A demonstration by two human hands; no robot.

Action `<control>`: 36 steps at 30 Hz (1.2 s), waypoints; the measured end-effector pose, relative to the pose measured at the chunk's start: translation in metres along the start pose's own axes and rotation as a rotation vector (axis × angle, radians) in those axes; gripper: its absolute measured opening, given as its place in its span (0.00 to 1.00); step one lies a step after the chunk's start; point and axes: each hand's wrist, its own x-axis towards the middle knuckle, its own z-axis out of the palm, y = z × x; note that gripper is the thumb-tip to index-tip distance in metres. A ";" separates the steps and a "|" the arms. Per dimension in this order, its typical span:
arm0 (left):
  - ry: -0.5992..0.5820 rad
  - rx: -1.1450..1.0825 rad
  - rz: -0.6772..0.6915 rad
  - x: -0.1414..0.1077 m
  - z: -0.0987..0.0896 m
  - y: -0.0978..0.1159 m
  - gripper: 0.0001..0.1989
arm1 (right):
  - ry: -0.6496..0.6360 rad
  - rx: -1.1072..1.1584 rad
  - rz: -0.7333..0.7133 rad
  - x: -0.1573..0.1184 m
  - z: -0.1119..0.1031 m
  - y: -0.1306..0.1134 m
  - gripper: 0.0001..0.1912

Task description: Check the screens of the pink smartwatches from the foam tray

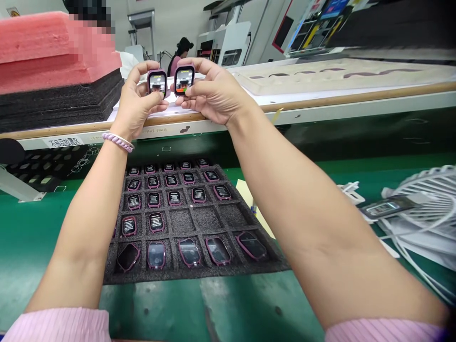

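a green workbench point(57, 237) is filling the near half of the scene, and a pale shelf point(313, 107) is running along its far side. a dark foam tray point(160, 278) is lying in the middle of the bench, its cells holding rows of purple-framed watches point(174, 197). a stack of pink and black foam point(35, 38) is standing far left on the shelf; a white fan point(432, 199) is sitting at right. two bare forearms point(292, 171) are stretching from the near edge to the shelf. the left hand point(140, 100) is pinching the left watch point(157, 83) in a narrow grip, its thumb overlapping the lower right of the screen. the right hand point(213, 92) is holding the right watch point(184, 80) just as narrowly, its thumb resting on the low right corner. both held watches are standing side by side above the shelf's near edge, close together, long axes upright, screens facing near. each is sitting inward of its own palm, at the fingertips. the tray is lying below and nearer than both.
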 end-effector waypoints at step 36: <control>0.042 0.068 -0.029 -0.005 0.002 0.005 0.17 | 0.072 -0.045 0.028 -0.003 0.008 -0.003 0.17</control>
